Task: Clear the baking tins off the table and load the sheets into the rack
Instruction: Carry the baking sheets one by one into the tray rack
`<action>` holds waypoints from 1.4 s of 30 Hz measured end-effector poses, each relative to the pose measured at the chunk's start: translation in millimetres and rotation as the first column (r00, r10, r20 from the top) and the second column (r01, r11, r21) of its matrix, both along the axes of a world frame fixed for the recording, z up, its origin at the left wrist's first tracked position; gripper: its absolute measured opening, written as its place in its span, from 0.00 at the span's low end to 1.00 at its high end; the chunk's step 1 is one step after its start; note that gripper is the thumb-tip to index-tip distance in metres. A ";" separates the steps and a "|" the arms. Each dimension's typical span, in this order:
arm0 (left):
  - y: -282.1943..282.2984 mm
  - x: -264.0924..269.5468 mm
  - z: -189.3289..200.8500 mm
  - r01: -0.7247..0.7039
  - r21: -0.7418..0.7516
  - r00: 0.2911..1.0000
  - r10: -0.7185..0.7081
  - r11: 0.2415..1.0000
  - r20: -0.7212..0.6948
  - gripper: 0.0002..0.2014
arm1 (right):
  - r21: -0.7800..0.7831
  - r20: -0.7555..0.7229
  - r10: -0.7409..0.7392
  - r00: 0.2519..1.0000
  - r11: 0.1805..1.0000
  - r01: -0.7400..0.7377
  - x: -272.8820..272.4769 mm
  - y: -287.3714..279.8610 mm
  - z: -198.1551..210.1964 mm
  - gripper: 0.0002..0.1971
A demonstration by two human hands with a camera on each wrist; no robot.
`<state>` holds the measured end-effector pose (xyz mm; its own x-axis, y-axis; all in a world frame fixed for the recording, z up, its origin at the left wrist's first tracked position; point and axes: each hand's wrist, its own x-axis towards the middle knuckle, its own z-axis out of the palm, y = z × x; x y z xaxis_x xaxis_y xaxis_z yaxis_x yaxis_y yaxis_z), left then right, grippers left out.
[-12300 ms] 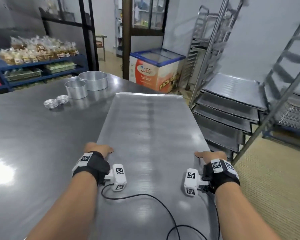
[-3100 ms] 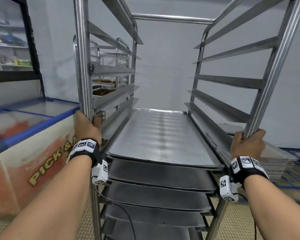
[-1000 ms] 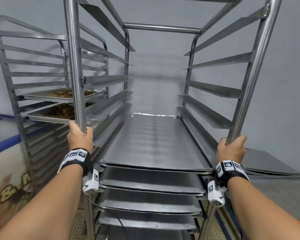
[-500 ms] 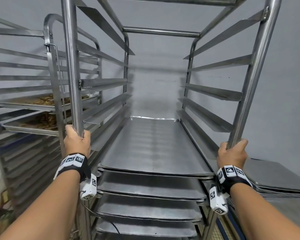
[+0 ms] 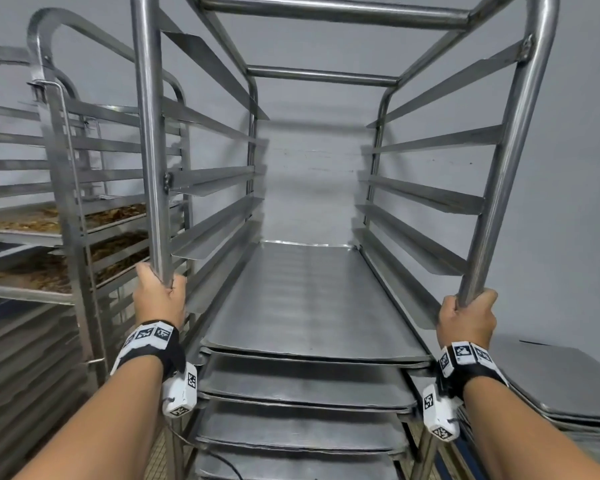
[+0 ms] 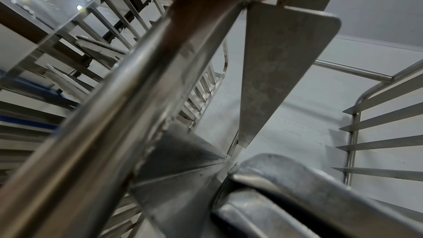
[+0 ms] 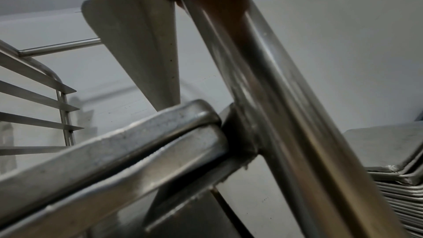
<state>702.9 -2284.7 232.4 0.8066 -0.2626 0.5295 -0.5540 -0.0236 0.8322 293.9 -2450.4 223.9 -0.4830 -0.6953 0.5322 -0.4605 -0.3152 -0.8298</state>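
Note:
A tall steel rack [image 5: 326, 77] fills the head view. Several flat baking sheets [image 5: 305, 299] lie on its lower runners, one under another. My left hand [image 5: 160, 292] grips the rack's front left post [image 5: 151, 133]. My right hand [image 5: 466, 318] grips the front right post [image 5: 499, 150]. The left wrist view shows that post [image 6: 109, 115] and a sheet's edge [image 6: 297, 196] close up. In the right wrist view the right post [image 7: 274, 106] runs past a sheet's rolled rim [image 7: 137, 144]. The upper runners hold nothing.
A second rack [image 5: 66, 202] stands close on the left, with trays of brown baked goods [image 5: 49, 265]. A stack of spare sheets [image 5: 561, 382] lies low at the right. A plain grey wall is just behind the rack.
The rack has rolled further toward the wall with both hands still on its posts. The second rack on the left has come nearer in view. The freezer has gone out of sight.

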 end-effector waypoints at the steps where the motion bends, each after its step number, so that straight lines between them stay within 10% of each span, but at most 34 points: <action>1: -8.3 3.3 -0.4 0.002 -0.006 1.000 -0.001 1.000 0.008 0.13 | 0.000 0.002 0.006 1.000 1.000 -0.006 2.8 -7.8 0.4 0.11; 23: -107.8 34.6 -1.3 -0.014 0.015 1.000 0.014 1.000 -0.023 0.12 | -0.007 0.012 0.020 1.000 1.000 -0.020 32.8 -103.9 -1.3 0.09; 42: -102.4 34.5 1.3 0.068 0.055 0.996 -0.065 0.996 -0.055 0.12 | 0.157 0.007 -0.024 1.000 0.987 0.022 47.7 -80.6 10.5 0.12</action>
